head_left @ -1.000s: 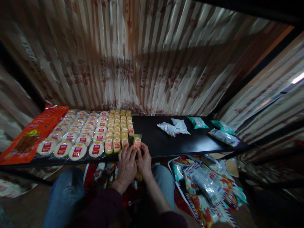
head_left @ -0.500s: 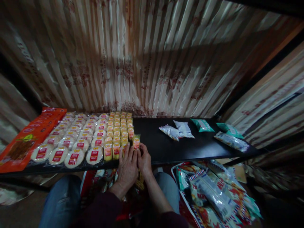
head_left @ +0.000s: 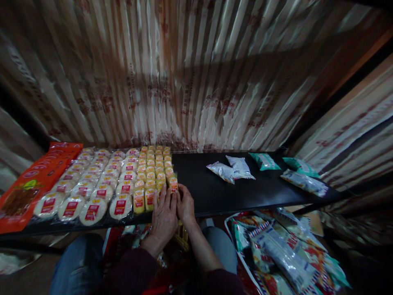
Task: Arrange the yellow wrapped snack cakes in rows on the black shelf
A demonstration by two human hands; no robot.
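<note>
On the black shelf (head_left: 215, 192) lie rows of small yellow snack packets (head_left: 155, 166), next to rows of round white rice-cracker packs (head_left: 101, 180). My left hand (head_left: 164, 213) and my right hand (head_left: 185, 204) sit side by side at the shelf's front edge. Their fingers are pressed together around one small yellow packet (head_left: 173, 184) at the right end of the yellow rows. The fingertips partly hide the packets in the front row.
A long orange bag (head_left: 30, 184) lies at the shelf's left end. White (head_left: 230, 169) and green packets (head_left: 264, 161) lie loose on its right half. A heap of snack bags (head_left: 276, 250) is below on the right. A striped curtain hangs behind. My knees are below the shelf.
The yellow packet, first standing apart at the right of the rows, has been pushed left against them. Both hands stayed on it and the view dipped slightly.
</note>
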